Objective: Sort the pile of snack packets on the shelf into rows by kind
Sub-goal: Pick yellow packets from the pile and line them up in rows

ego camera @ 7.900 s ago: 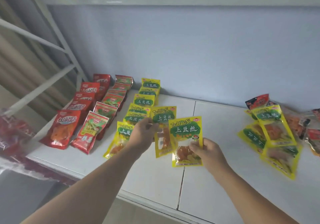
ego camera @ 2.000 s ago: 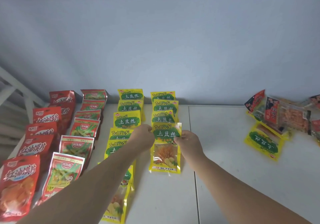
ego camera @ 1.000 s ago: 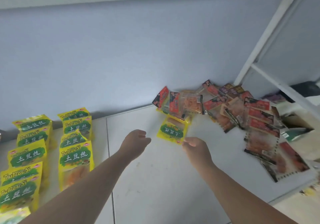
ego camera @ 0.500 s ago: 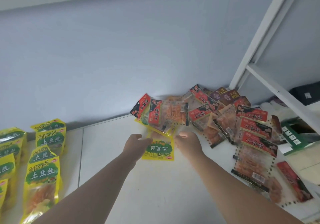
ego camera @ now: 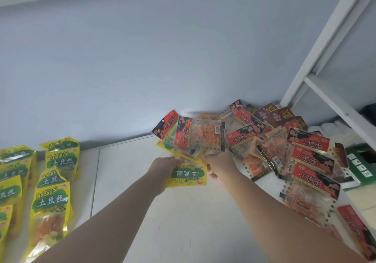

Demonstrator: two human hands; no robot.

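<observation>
Pulling the next yellow one out of the heap is where I judge we are. An upside-down yellow TuDouSi packet (ego camera: 188, 176) lies at the near edge of the unsorted pile (ego camera: 270, 152) on the white shelf (ego camera: 183, 228), with one hand on either side of it. The left hand (ego camera: 162, 168) has its fingers tucked out of sight at the packet's left edge, and I read that as a grip on it. The right hand (ego camera: 220, 166) sits at the packet's upper right corner, fingers curled and knuckles toward the camera. I cannot tell whether it pinches that corner or is working under the red-label packets (ego camera: 198, 138) just behind. A second yellow packet (ego camera: 165, 145) peeks out beneath those red ones. The sorted yellow rows (ego camera: 55, 183) lie well apart to the left, labels upright, each packet overlapping the one behind.

Next move, as I see it: lift the packet free without dragging the loose red ones along. Then turn it so its label reads upright and carry it left to the near end of a yellow row. Much of the pile remains to be sorted.
</observation>
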